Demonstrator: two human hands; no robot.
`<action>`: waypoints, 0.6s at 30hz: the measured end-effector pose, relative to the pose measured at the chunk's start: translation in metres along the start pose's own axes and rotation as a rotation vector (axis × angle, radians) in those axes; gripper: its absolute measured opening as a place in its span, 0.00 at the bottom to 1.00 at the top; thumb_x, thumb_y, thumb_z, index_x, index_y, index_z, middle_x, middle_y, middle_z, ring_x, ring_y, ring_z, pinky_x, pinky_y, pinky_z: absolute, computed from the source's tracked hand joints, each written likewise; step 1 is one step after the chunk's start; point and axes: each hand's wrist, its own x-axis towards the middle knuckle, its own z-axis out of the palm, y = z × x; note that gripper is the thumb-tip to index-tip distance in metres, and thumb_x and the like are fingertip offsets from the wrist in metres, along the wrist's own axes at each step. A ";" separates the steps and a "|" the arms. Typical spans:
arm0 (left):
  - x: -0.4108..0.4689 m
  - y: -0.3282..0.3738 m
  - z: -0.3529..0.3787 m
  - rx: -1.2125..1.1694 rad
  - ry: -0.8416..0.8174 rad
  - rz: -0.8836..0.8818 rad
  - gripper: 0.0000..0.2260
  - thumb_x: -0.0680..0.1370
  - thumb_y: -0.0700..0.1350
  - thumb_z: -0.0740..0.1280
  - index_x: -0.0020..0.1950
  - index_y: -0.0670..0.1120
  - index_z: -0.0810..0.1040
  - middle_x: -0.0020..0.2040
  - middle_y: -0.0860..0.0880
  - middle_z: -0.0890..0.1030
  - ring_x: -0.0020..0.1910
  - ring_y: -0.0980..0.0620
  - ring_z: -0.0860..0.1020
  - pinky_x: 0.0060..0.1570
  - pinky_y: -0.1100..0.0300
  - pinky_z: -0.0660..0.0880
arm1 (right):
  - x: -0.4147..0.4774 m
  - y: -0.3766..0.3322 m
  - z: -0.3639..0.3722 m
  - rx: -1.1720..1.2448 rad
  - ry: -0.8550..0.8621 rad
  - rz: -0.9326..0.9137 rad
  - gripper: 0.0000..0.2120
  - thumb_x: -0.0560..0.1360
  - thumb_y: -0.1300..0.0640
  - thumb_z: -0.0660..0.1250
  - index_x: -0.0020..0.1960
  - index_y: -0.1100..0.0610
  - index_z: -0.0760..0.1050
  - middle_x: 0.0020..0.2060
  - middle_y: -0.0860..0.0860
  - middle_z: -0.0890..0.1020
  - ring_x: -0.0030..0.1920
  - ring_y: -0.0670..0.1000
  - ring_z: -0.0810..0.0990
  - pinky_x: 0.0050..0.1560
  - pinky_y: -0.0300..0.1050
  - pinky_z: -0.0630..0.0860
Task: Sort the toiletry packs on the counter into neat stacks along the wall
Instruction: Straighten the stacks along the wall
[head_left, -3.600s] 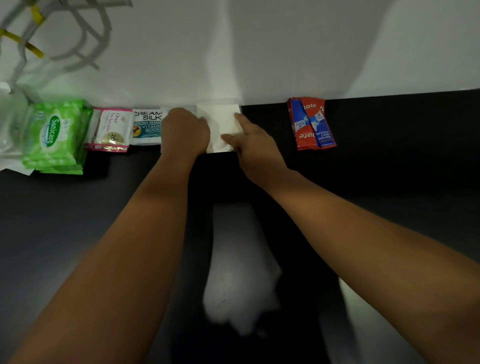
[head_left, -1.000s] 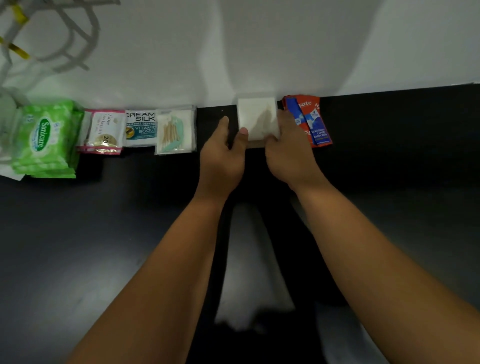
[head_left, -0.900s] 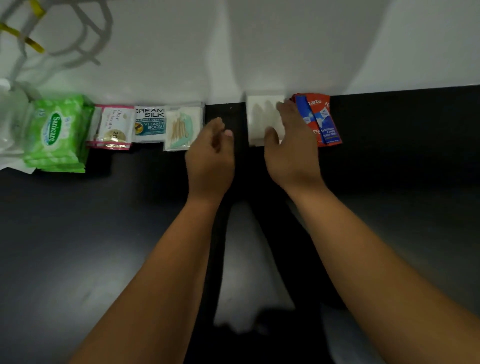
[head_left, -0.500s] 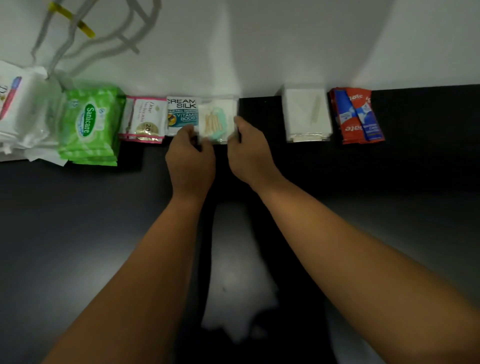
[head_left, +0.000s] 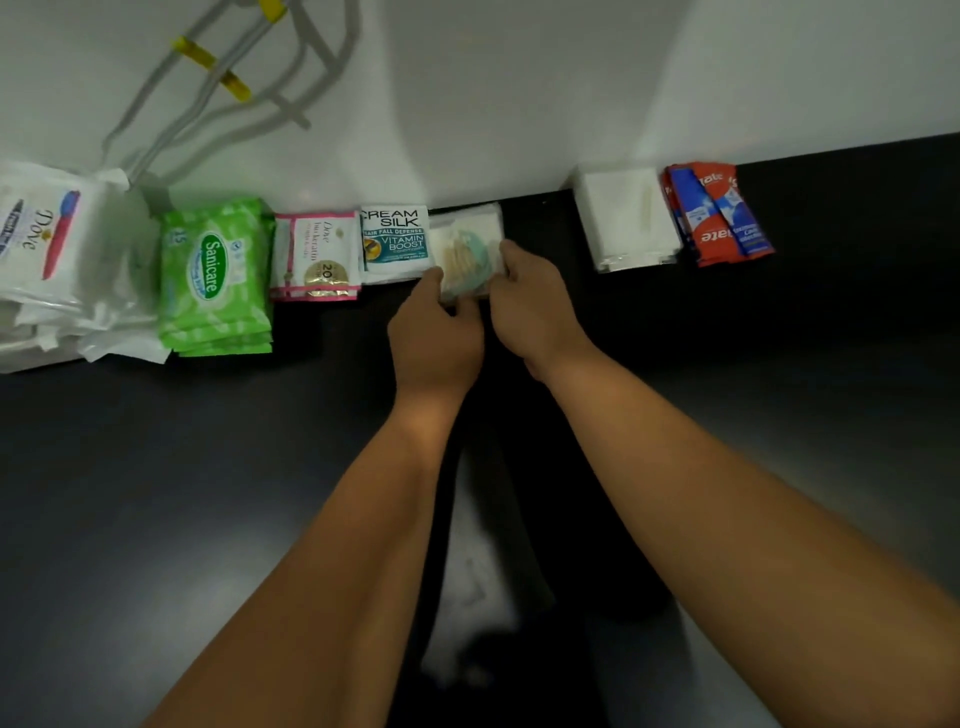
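Focus shifts left: white stack (head_left: 626, 218) settled at the far wall (head_left: 519, 104), our left hand (head_left: 436, 332) and right hand (head_left: 535, 306) now pinch the clear swab pack (head_left: 470, 249) beside the Cream Silk sachets (head_left: 395, 239), seemingly squaring it next.

One head-worn view, looking steeply down.
It faces forward over the dark tabletop (head_left: 156, 493) toward the white wall (head_left: 519, 78) at the top; both forearms (head_left: 363, 545) reach in from the bottom edge, close under the lens.
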 end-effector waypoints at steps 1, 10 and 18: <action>-0.005 0.000 -0.002 -0.013 -0.021 -0.017 0.11 0.78 0.42 0.64 0.59 0.44 0.81 0.51 0.50 0.84 0.51 0.54 0.81 0.48 0.72 0.73 | -0.006 0.002 -0.001 0.013 0.007 0.008 0.19 0.75 0.69 0.55 0.63 0.63 0.76 0.57 0.57 0.82 0.58 0.53 0.81 0.62 0.48 0.78; -0.071 -0.003 -0.002 -0.035 -0.092 -0.046 0.18 0.79 0.47 0.64 0.68 0.50 0.76 0.56 0.52 0.83 0.53 0.57 0.81 0.55 0.63 0.77 | -0.075 0.034 -0.027 -0.046 0.025 -0.019 0.20 0.78 0.63 0.56 0.68 0.53 0.72 0.59 0.51 0.81 0.60 0.48 0.79 0.64 0.48 0.76; -0.090 -0.020 0.001 0.278 -0.075 0.296 0.25 0.75 0.48 0.72 0.71 0.44 0.73 0.69 0.42 0.76 0.65 0.43 0.73 0.65 0.51 0.71 | -0.103 0.057 -0.061 -0.386 0.167 -0.292 0.25 0.77 0.64 0.66 0.73 0.58 0.68 0.67 0.53 0.76 0.67 0.45 0.73 0.67 0.32 0.68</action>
